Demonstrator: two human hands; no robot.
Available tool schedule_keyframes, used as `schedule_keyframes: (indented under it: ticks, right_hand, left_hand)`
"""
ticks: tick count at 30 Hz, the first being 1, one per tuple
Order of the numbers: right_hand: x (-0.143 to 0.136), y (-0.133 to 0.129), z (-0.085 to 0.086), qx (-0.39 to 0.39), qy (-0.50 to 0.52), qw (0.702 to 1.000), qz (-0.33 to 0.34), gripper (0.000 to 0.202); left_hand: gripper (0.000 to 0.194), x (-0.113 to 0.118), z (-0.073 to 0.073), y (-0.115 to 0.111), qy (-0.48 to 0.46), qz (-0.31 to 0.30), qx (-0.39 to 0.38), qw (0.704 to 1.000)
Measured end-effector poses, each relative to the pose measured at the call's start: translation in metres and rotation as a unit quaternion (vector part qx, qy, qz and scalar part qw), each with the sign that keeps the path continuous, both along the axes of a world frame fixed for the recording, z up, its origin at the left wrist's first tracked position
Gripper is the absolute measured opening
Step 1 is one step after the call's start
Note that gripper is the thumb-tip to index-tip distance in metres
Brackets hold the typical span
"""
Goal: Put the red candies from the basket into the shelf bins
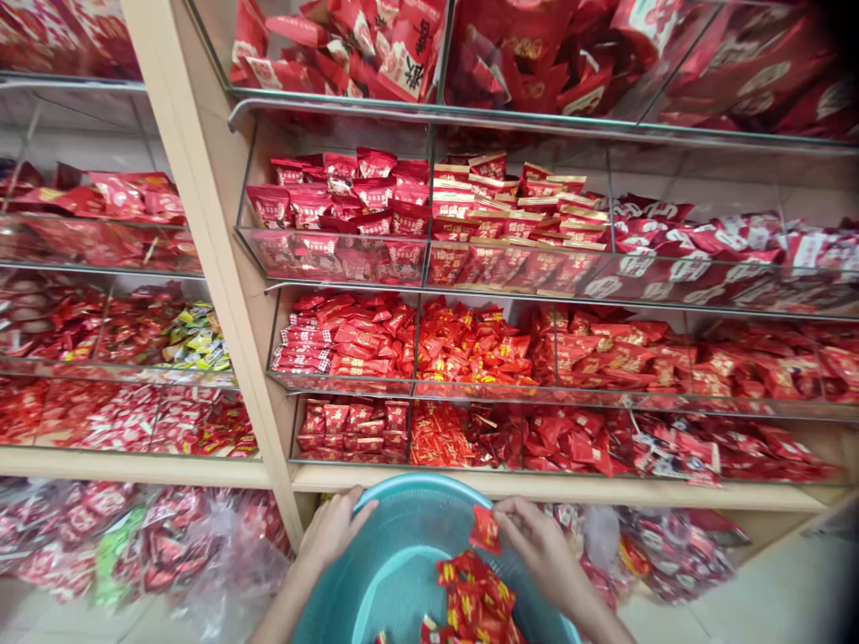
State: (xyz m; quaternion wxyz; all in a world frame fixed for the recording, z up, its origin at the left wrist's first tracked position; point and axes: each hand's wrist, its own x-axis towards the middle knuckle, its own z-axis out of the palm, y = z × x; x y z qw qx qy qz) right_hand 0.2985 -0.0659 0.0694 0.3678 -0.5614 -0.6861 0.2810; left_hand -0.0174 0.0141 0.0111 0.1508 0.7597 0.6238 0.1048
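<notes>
A turquoise plastic basket (393,559) is at the bottom centre, in front of the lowest shelf. Red candy packets with yellow print (470,595) are heaped in its right part. My left hand (335,528) grips the basket's rim at the left, with the thumb on the inside. At the right rim, my right hand (530,537) pinches a small red packet (484,529) over the inside of the basket, above the heap.
Wooden shelving (221,268) with clear-fronted bins of red packets (476,344) rises ahead. Yellow-green packets (196,335) lie in a left bin. Plastic bags of packets (228,555) stand low at the left, and more bags (671,550) lie at the right on the tiled floor (785,595).
</notes>
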Motion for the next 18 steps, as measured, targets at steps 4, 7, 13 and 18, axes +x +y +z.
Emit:
schedule_keyframes:
  ticks: [4, 7, 13, 18]
  right_hand:
    - [0.016, -0.016, -0.024, -0.054, -0.121, 0.991, 0.008, 0.027]
    - [0.021, -0.025, -0.028, -0.090, -0.188, 0.978, 0.009, 0.025]
    - [0.015, -0.028, -0.041, -0.115, -0.272, 0.955, 0.022, 0.028]
    - [0.014, -0.024, -0.052, -0.120, -0.301, 0.946, 0.010, 0.023]
  left_hand:
    - [0.048, -0.001, 0.000, 0.000, -0.012, -0.006, 0.000, 1.000]
    - [0.048, -0.001, -0.001, 0.001, -0.015, -0.008, 0.000, 1.000]
    - [0.049, -0.001, -0.002, 0.001, -0.005, -0.006, 0.013, 1.000]
    - [0.047, -0.001, -0.002, 0.000, -0.012, -0.005, 0.023, 1.000]
